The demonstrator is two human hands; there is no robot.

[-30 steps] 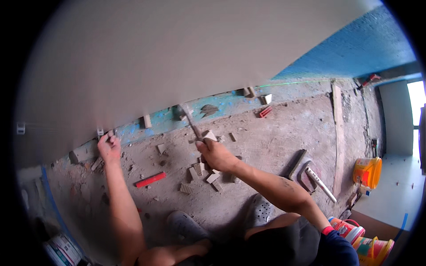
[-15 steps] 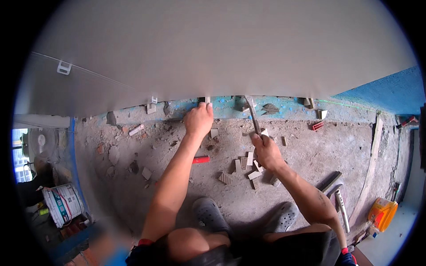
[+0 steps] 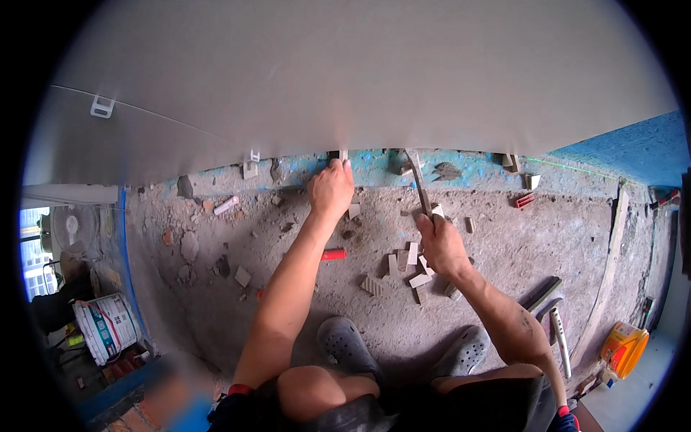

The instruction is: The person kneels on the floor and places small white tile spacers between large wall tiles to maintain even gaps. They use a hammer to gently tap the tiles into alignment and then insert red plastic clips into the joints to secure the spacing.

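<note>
Our right hand [image 3: 442, 245] grips a metal bar [image 3: 419, 181] whose tip reaches the lower edge of the large grey wall tile [image 3: 360, 79]. Our left fingers pinch a small tile offcut [image 3: 343, 154] at that edge. If the bar slips, we reckon, the tile could drop, chipping or trapping our fingertips.

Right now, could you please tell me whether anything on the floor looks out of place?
Small pale blocks lie jumbled near the right hand, at odd angles instead of stacked; broken rubble litters the rough floor left of the left hand, looking unswept.
</note>
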